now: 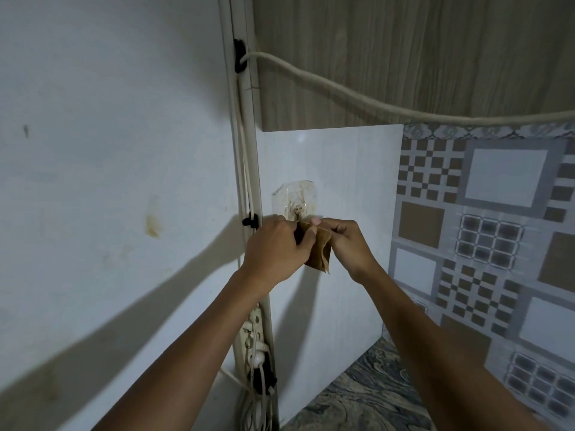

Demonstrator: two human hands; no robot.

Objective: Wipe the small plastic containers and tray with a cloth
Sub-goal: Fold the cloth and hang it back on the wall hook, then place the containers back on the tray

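Head view, hands: the left hand (277,247) and the right hand (345,244) meet close together in front of a white tiled wall (326,306), at the end of outstretched arms.
Cloth: a small brown cloth (320,255) sits between the two hands. Its lower corner hangs free below them, and its top edge is just under a clear stick-on hook (297,200) on the wall.
Left fingers: curled in on the cloth's left edge, pinching it.
Right fingers: thumb and forefinger pinch the cloth's upper right corner, with the other fingers folded in.
Other task things: the containers and the tray are not in view, and I cannot tell where they are.
Surroundings: a pale cord (342,94) sags across the wood-look panel (404,42) above. A power strip (253,331) with plugs hangs in the corner below. Patterned tiles (497,228) cover the wall on the right, and a marbled counter (357,396) shows at the bottom.
Progress: the cloth is at its hook, so I judge this is either the fetching before the wiping or the hanging-up after it. The picture does not settle which, and no wiping is under way.
Left to do: if this is the start, all of it, every container and the tray. If it is the end, only hanging the cloth.
Hard to make out: the hands cover the spot where cloth meets hook, so I cannot tell whether the cloth is caught on it or only held near it. The light is dim, and whether the cloth is wet or dry does not show.
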